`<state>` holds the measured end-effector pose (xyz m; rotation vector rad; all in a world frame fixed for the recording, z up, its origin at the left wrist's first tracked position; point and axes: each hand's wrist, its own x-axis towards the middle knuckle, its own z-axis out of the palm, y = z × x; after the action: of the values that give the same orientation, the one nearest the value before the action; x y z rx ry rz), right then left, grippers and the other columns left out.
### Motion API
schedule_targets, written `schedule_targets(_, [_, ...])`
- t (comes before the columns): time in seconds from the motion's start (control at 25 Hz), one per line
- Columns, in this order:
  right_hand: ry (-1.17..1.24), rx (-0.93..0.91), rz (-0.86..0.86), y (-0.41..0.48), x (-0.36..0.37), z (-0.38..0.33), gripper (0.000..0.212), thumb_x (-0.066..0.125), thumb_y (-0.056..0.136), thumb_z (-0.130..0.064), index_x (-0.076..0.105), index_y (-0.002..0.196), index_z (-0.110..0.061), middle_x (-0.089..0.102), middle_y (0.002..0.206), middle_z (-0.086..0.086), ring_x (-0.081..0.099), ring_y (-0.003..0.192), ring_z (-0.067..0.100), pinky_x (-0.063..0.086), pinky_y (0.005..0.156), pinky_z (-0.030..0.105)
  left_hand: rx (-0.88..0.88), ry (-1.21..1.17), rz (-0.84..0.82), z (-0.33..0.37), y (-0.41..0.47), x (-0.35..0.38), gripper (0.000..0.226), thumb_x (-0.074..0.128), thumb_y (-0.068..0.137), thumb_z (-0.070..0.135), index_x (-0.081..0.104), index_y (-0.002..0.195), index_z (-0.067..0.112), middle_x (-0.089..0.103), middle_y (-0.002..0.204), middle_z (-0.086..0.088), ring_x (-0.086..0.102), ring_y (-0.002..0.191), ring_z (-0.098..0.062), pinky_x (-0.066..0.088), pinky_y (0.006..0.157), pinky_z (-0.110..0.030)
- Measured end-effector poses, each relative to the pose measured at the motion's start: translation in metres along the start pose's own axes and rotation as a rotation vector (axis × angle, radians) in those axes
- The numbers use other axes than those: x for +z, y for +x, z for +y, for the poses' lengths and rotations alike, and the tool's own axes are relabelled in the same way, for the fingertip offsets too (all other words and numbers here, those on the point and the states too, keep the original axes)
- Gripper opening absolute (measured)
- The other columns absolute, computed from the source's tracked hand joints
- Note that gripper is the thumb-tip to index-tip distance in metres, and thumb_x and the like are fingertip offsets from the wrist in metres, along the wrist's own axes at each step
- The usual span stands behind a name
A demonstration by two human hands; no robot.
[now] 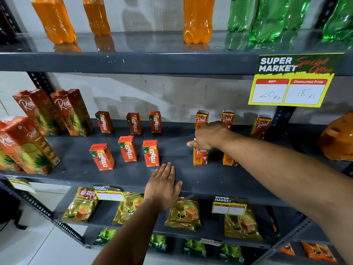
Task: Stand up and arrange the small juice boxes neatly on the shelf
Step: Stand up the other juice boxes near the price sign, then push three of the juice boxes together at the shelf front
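Several small Maaza juice boxes stand upright in two rows on the grey middle shelf (200, 180), one at the front (150, 153). To their right stand small Real juice boxes, three at the back (260, 126) and two in front. My right hand (207, 136) grips the top of the front-left Real box (199, 156), which stands upright. The other front Real box (229, 159) is partly hidden behind my right forearm. My left hand (164, 185) lies flat, fingers together, on the shelf's front edge and holds nothing.
Large Real pineapple cartons (72, 111) stand at the shelf's left end. Orange (197, 20) and green soda bottles fill the shelf above. A yellow price sign (292, 81) hangs at upper right. Tea packets (183, 213) lie on the lower shelf. An orange bag (338, 136) sits at far right.
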<state>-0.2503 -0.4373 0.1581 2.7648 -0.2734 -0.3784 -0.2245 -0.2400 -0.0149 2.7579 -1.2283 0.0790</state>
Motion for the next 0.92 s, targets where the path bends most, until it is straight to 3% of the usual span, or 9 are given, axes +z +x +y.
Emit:
schedule_targets(0.12, [0.047, 0.012, 0.044, -0.006, -0.006, 0.007, 0.062, 0.030, 0.084, -0.075, 0.051, 0.070, -0.018, 0.057, 0.076, 0.003, 0.052, 0.067, 0.017, 0.042, 0.060, 0.034, 0.001, -0.024, 0.005, 0.002, -0.001, -0.002, 0.069, 0.017, 0.096, 0.052, 0.012, 0.150, 0.009, 0.010, 0.161, -0.009, 0.003, 0.148, -0.022, 0.004, 0.119, -0.036])
schedule_targets(0.24, [0.419, 0.048, 0.375, -0.030, 0.001, 0.042, 0.059, 0.040, 0.079, -0.074, 0.057, 0.103, -0.023, 0.066, 0.103, 0.003, 0.059, 0.086, 0.021, 0.045, 0.068, 0.033, -0.032, -0.154, 0.004, 0.002, 0.000, -0.006, 0.071, 0.033, 0.095, 0.051, 0.013, 0.151, 0.011, 0.012, 0.161, -0.008, 0.007, 0.147, -0.022, 0.008, 0.119, -0.036])
schedule_targets(0.32, [0.710, 0.155, 0.698, -0.063, 0.037, 0.070, 0.054, 0.048, 0.078, -0.064, 0.050, 0.123, -0.035, 0.062, 0.118, 0.000, 0.058, 0.102, 0.020, 0.044, 0.077, 0.031, -0.095, -0.486, 0.012, 0.009, 0.008, -0.013, 0.080, 0.058, 0.086, 0.045, 0.017, 0.150, 0.018, 0.026, 0.157, -0.005, 0.025, 0.142, -0.023, 0.024, 0.115, -0.037])
schedule_targets(0.44, [1.034, 0.404, 1.024, -0.109, 0.117, 0.104, 0.062, 0.067, 0.073, -0.024, 0.045, 0.131, -0.030, 0.051, 0.128, 0.011, 0.050, 0.116, 0.020, 0.038, 0.092, 0.028, -0.158, -1.028, -0.023, 0.032, 0.034, -0.025, 0.096, 0.080, 0.075, 0.026, 0.018, 0.149, 0.027, 0.036, 0.151, 0.002, 0.038, 0.131, -0.010, 0.038, 0.103, -0.023])
schedule_targets(0.52, [1.253, 0.562, 0.829, -0.119, 0.159, 0.117, 0.085, 0.075, 0.071, -0.001, 0.033, 0.142, -0.022, 0.038, 0.142, 0.013, 0.041, 0.129, 0.023, 0.035, 0.103, 0.033, -0.203, -1.115, -0.037, 0.039, 0.059, -0.029, 0.108, 0.085, 0.069, 0.019, 0.015, 0.151, 0.021, 0.033, 0.152, 0.001, 0.032, 0.136, -0.012, 0.032, 0.110, -0.031])
schedule_targets(0.6, [1.462, 0.541, 0.577, -0.116, 0.184, 0.124, 0.099, 0.076, 0.071, 0.006, 0.020, 0.148, -0.019, 0.035, 0.147, 0.008, 0.038, 0.132, 0.021, 0.036, 0.104, 0.036, -0.223, -1.143, -0.086, 0.043, 0.083, -0.030, 0.114, 0.088, 0.063, 0.012, 0.015, 0.150, 0.015, 0.038, 0.150, -0.005, 0.036, 0.136, -0.019, 0.031, 0.113, -0.042])
schedule_targets(0.72, [1.618, 0.422, 0.384, -0.103, 0.202, 0.128, 0.078, 0.076, 0.073, 0.003, 0.038, 0.137, -0.018, 0.054, 0.127, 0.005, 0.055, 0.112, 0.015, 0.045, 0.082, 0.023, -0.219, -1.095, -0.162, 0.049, 0.110, -0.027, 0.087, 0.089, 0.059, 0.007, 0.045, 0.134, 0.010, 0.062, 0.124, -0.008, 0.059, 0.112, -0.022, 0.044, 0.103, -0.049])
schedule_targets(0.8, [1.495, 0.418, 0.299, -0.091, 0.206, 0.131, 0.057, 0.080, 0.071, -0.007, 0.053, 0.121, -0.018, 0.065, 0.111, 0.002, 0.062, 0.100, 0.014, 0.047, 0.084, 0.028, -0.217, -1.031, -0.203, 0.062, 0.121, -0.026, 0.071, 0.090, 0.058, 0.008, 0.055, 0.120, 0.012, 0.067, 0.108, -0.006, 0.064, 0.099, -0.020, 0.048, 0.098, -0.049])
schedule_targets(0.92, [1.433, 0.361, 0.214, -0.072, 0.200, 0.131, 0.049, 0.083, 0.070, -0.014, 0.060, 0.113, -0.021, 0.068, 0.098, -0.008, 0.063, 0.096, 0.010, 0.045, 0.087, 0.031, -0.163, -1.034, -0.234, 0.084, 0.135, -0.028, 0.071, 0.089, 0.058, 0.006, 0.055, 0.121, 0.009, 0.067, 0.111, -0.009, 0.063, 0.102, -0.023, 0.048, 0.098, -0.049])
